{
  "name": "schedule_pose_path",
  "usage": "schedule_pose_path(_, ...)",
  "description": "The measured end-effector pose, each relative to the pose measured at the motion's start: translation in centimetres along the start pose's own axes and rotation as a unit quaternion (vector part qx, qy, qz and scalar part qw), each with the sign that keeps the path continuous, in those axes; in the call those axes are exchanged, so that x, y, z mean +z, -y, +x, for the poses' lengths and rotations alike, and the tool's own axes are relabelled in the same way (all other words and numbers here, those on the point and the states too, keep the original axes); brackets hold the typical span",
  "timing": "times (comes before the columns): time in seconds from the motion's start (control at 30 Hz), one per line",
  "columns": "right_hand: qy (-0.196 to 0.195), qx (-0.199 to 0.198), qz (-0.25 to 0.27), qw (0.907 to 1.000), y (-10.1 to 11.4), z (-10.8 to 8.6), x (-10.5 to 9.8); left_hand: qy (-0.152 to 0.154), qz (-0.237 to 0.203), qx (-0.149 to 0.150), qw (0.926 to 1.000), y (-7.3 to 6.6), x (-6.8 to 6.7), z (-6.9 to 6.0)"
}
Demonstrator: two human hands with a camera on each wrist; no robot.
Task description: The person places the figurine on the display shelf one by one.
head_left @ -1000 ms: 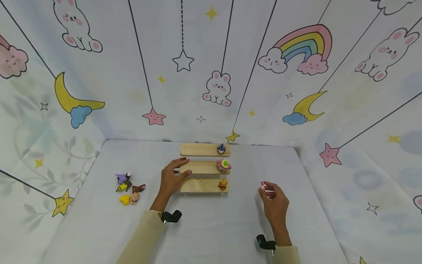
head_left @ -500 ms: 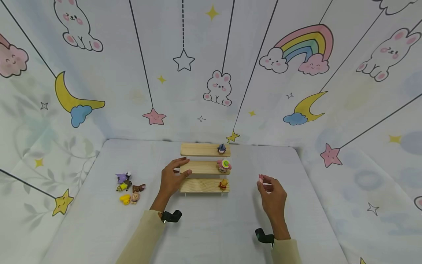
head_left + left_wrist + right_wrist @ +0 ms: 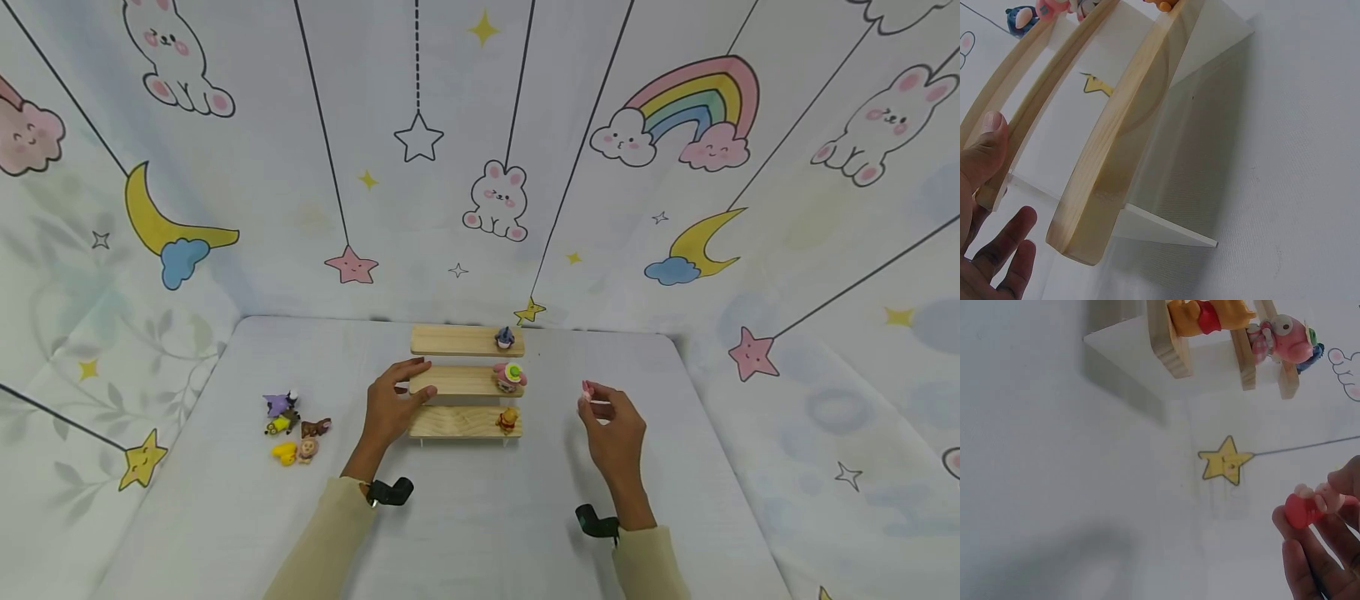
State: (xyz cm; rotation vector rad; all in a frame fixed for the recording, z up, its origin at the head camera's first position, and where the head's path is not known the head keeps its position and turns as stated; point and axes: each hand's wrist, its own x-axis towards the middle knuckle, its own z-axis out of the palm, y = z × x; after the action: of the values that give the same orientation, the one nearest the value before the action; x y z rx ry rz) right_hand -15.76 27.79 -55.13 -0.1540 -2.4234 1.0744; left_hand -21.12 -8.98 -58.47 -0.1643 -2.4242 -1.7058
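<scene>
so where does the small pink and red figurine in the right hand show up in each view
Head: the small pink and red figurine is right of centre, below the middle, in the right hand.
Left wrist: not in it.
Right wrist: the figurine is near the right edge, below the middle.
Shared landmark: lowest light-wood shelf board, in all three.

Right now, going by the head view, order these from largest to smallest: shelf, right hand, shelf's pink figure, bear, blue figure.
1. Shelf
2. Right hand
3. Shelf's pink figure
4. Bear and blue figure: too alike to rank
</scene>
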Motion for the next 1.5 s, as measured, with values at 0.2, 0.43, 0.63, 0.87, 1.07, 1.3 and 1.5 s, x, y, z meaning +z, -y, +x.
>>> schedule_pose_path(0.2,0.000,-0.011,0.016,0.9998,0.8,0.7,0.2,0.000,0.001,0.000,1.0000,0.1,0.1,0.0)
schedule_pose_path(0.43,0.016,-0.003,0.035,0.9993,1.7,1.2,0.5,-0.001,0.002,-0.002,1.0000,0.0,0.0,-0.1)
schedule_pose_path(0.63,0.024,-0.002,0.057,0.9981,2.7,1.8,0.6,-0.003,-0.001,-0.002,1.0000,0.0,0.0,-0.1)
schedule_pose_path(0.87,0.026,-0.004,0.071,0.9971,3.7,2.5,0.8,-0.003,-0.001,-0.001,1.0000,0.0,0.0,-0.1)
schedule_pose_path(1.07,0.031,-0.007,0.077,0.9965,4.4,3.2,1.2,-0.003,0.000,-0.001,1.0000,0.0,0.0,0.0)
schedule_pose_path(1.3,0.043,-0.016,0.081,0.9956,5.4,4.0,1.6,-0.004,-0.003,0.006,1.0000,0.1,0.0,0.0)
schedule_pose_path(1.5,0.050,-0.030,0.089,0.9943,6.6,5.0,1.8,-0.001,-0.004,0.007,1.0000,0.0,0.0,-0.1)
